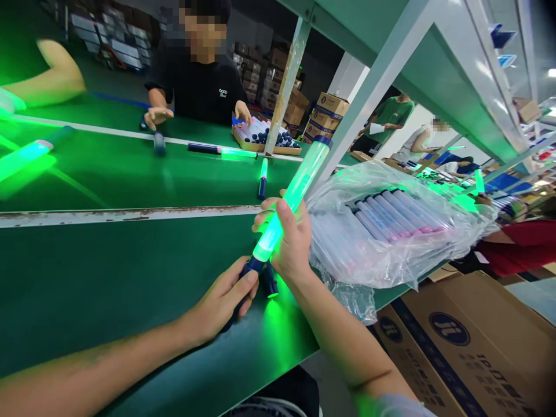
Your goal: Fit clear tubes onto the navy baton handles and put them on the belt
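A glowing green light stick (299, 188) with dark blue ends slants up and away in front of me. My left hand (237, 288) is closed around its dark handle at the lower end. Around the lit tube, my right hand (289, 231) curls its fingers, with the thumb along the near side. Just under the stick is another dark blue handle piece (271, 284), its end lit green; what it joins to is hidden behind my hands.
A plastic bag (343, 249) of clear tubes lies at the right, above cardboard boxes (469, 341). Across the green table (108, 278), a co-worker (200, 87) handles parts near a box of dark caps (269, 139). Light sticks (221, 150) lie there. A metal post (369, 92) rises close by.
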The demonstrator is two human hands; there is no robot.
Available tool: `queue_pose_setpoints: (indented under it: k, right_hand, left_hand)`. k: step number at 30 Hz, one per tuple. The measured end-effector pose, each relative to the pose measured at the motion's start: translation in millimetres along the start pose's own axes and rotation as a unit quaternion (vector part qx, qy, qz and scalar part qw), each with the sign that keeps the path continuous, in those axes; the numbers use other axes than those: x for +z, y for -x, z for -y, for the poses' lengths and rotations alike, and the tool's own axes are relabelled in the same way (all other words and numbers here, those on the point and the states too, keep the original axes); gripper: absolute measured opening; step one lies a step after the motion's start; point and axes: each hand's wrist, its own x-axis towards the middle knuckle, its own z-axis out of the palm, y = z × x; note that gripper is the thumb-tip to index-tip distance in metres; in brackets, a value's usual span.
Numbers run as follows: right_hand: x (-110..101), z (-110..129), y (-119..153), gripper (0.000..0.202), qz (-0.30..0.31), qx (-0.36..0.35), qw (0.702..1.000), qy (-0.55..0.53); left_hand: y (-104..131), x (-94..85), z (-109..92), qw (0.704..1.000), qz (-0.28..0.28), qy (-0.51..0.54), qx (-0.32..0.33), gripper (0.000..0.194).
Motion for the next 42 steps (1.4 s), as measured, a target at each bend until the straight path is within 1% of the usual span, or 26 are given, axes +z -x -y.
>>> queue_pose_setpoints:
  k: [3, 7, 11, 14, 16, 18, 20, 22, 25, 28, 32, 35, 39, 42]
  right_hand:
    - [2, -1, 2, 0.033, -0.015, -0.022, 1.0, 0.013]
    - [6, 1, 4, 0.039, -0.025, -0.023, 0.999, 0.037]
    - [9, 4, 6, 0.028, -0.014, -0.009, 0.999, 0.028]
    - [9, 6, 5, 0.027, -0.018, 0.003, 1.0, 0.012]
    - [7, 6, 5, 0.029, -0.034, 0.017, 0.999, -0.006]
    - [6, 7, 5, 0.03, -0.047, 0.049, 0.997, -0.028]
    - [5, 7, 5, 0.03, -0.058, 0.084, 0.994, -0.047]
    - [4, 7, 6, 0.032, -0.068, 0.098, 0.991, -0.056]
    - [5, 8, 8, 0.034, -0.077, 0.092, 0.991, -0.051]
    - [5, 7, 10, 0.033, -0.077, 0.084, 0.992, -0.057]
    - [7, 6, 13, 0.026, -0.104, 0.039, 0.99, -0.084]
    - [12, 5, 17, 0.024, -0.108, 0.018, 0.992, -0.055]
    - [16, 7, 22, 0.022, -0.087, 0.005, 0.996, -0.03]
    - [17, 10, 25, 0.02, -0.073, -0.009, 0.997, -0.025]
  left_hand:
    - [0, 0.3, 2, 1.0, 0.013, -0.008, 0.003, 0.038]
    - [3, 2.8, -4, 0.997, 0.003, -0.073, 0.012, 0.042]
    - [6, 5.4, -11, 0.994, -0.017, -0.111, 0.001, 0.043]
    - [7, 4.9, -11, 0.993, -0.012, -0.118, 0.001, 0.045]
    - [6, 3.5, -10, 0.992, -0.004, -0.129, 0.014, 0.045]
    - [6, 2.0, -8, 0.992, 0.003, -0.128, 0.023, 0.044]
    - [6, 0.7, -7, 0.993, 0.01, -0.118, 0.024, 0.044]
    - [6, -0.2, -5, 0.994, 0.014, -0.107, 0.02, 0.042]
    - [6, -0.9, -2, 0.997, 0.015, -0.077, 0.02, 0.041]
    - [6, -1.4, -1, 0.999, 0.024, -0.017, 0.028, 0.04]
    - [3, -1.1, -1, 0.998, 0.026, 0.059, 0.017, 0.042]
    - [3, 0.5, 0, 0.997, 0.033, 0.061, 0.016, 0.041]
    - [6, 2.3, 2, 0.998, 0.036, 0.036, 0.033, 0.039]
    - [8, 1.6, 2, 0.997, 0.054, 0.04, 0.038, 0.04]
